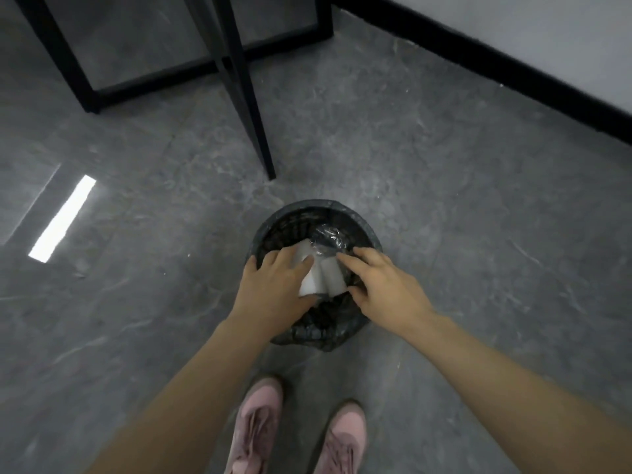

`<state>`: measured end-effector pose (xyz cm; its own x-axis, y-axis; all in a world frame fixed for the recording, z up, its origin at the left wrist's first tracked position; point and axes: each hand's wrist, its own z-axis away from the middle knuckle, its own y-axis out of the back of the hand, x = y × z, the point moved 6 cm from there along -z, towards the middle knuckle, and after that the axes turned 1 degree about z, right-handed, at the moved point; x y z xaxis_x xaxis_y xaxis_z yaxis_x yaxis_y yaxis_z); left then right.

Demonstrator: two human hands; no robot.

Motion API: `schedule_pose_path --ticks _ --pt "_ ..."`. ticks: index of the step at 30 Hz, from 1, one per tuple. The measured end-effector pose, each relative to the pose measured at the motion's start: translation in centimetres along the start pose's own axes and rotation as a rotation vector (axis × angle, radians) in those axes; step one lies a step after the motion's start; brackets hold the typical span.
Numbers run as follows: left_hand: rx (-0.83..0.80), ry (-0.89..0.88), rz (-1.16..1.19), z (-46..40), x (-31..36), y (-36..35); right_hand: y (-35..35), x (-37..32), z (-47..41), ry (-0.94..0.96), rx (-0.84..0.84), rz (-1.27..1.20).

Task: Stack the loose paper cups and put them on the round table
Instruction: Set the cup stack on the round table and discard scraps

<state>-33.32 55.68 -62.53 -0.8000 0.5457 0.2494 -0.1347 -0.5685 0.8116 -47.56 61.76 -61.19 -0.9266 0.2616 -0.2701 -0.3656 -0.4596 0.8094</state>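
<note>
Both hands reach down over a bin [371,239] lined with a black bag, standing on the floor just ahead of the person's shoes [260,425]. The cups [323,277], white and lying on their sides, sit right between the hands at the bin's mouth, their long axes running roughly away from the person, slightly fanned. The left hand [273,285] lies over the left cup, fingers spread across it and touching; the right hand [383,285] touches the right cup with near-straight fingers. Whether either one truly grips, I cannot tell. A crumpled clear wrapper [330,239] lies just beyond the cups. Both hands are equally near. No round worktop shows; only black furniture legs [254,114] behind.
</note>
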Motion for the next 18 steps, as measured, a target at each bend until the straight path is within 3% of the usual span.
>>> schedule_pose_path --ticks 4,9,14,18 --pt "-0.053 -0.001 -0.017 1.1 2.0 6.4 6.0 -1.3 1.8 -0.008 -0.046 -0.019" --pt "0.006 -0.036 0.009 4.3 5.6 18.1 17.3 -3.6 6.6 -0.015 -0.011 0.067" --pt "-0.049 -0.049 -0.137 10.9 10.0 29.0 28.6 -4.7 14.7 -0.128 -0.026 0.100" --pt "0.006 -0.132 -0.145 17.2 14.7 38.2 36.9 -5.6 22.9 -0.222 0.027 0.038"
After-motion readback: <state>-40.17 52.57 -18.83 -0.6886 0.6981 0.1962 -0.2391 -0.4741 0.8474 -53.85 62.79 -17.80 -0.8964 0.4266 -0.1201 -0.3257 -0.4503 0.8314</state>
